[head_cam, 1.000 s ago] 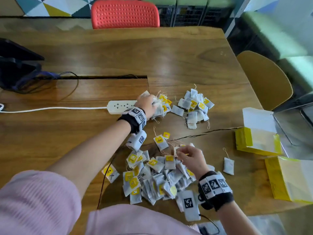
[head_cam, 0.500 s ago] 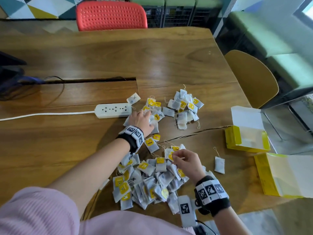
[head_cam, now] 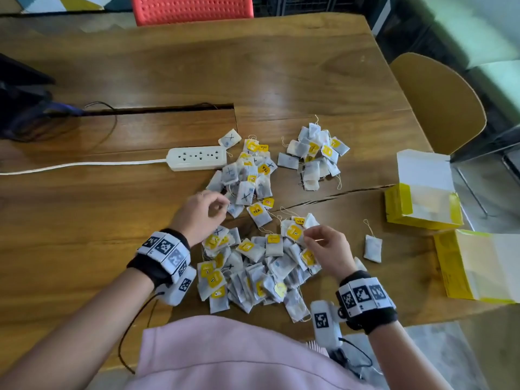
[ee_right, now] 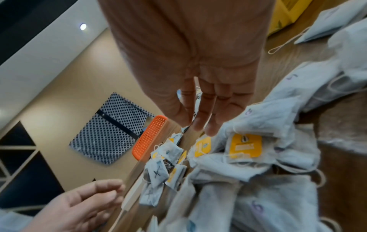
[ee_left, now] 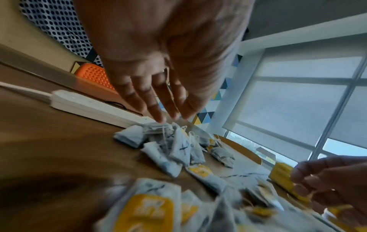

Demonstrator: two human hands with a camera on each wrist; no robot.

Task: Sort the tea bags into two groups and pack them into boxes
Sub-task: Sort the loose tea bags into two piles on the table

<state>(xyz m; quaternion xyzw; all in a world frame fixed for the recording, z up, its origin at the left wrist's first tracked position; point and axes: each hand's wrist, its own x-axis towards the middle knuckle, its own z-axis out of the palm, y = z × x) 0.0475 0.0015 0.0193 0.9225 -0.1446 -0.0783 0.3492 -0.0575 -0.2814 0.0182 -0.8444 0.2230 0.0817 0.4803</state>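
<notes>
A big mixed pile of tea bags (head_cam: 253, 271) lies nearest me. Beyond it sit a group marked with X (head_cam: 247, 175) and a second group (head_cam: 312, 156) to its right. My left hand (head_cam: 222, 206) hovers between the X group and the near pile, fingers loose and holding nothing; the left wrist view shows its fingers (ee_left: 157, 109) stretched out above the X bags (ee_left: 178, 149). My right hand (head_cam: 306, 235) pinches thumb and forefinger on a tea bag (head_cam: 294, 230) at the near pile's far edge. Two open yellow boxes (head_cam: 422, 204) (head_cam: 478, 268) stand at the right.
One lone tea bag (head_cam: 372, 249) lies between the near pile and the boxes. A white power strip (head_cam: 197, 158) with its cable sits left of the X group. A dark device (head_cam: 19, 102) is at far left. Chairs (head_cam: 194, 7) (head_cam: 439, 102) stand at the table's edges.
My left hand has drawn back from the X group toward the near pile, now holding nothing. My right hand has stayed at the near pile's far edge.
</notes>
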